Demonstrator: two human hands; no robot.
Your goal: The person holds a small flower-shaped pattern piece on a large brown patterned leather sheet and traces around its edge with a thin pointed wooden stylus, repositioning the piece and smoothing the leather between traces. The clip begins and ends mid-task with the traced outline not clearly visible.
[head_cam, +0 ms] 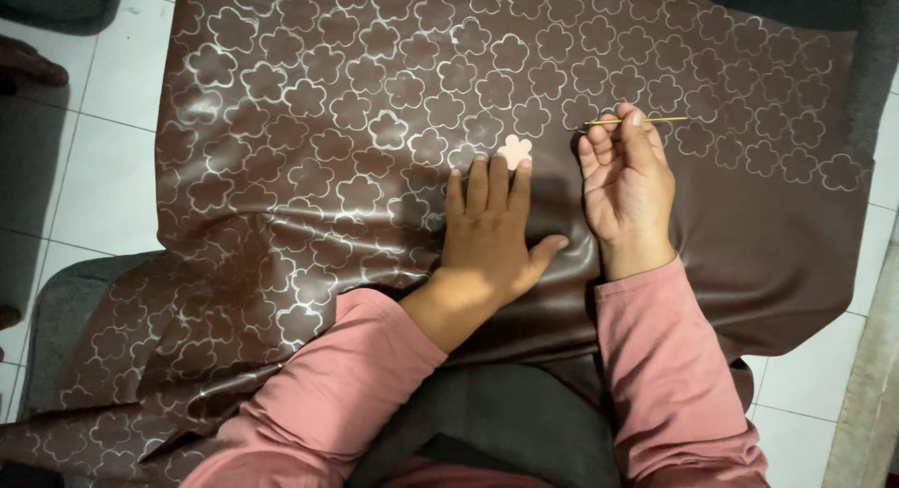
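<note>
Left hand [487, 240] lies flat, palm down, on a brown sheet [768, 254] of leather-like material spread over the lap and the tiled floor [103, 170]. Fingers together & straight, thumb spread out to the side; its grip is apart, clamped on nothing, just pressing the sheet down. Right at the fingertips sits a small pale flower-shaped template [514, 150], touching or just under the tips of the middle fingers; can't tell which.

Right hand [626, 184] is just beside the left, palm turned up/inward, fingers curled. Its grip is together on a thin yellow-green pen [637, 121], pinched betw. thumb & fingertips, lying roughly level w/ one end sticking out past the hand on the far side from the template. The other end is near the sheet, just beside the template, contact not clear.

Sheet is covered w/ rows of silver flower outlines [309, 99], same shape as the template. They fill the area beyond both hands & off to the left hand's outer side; the patch below & outward of the right hand is still plain brown. Sheet is creased & folded near the left forearm. Pink sleeves [655, 357] on both arms, dark cloth [506, 413] on the lap betw. them.
</note>
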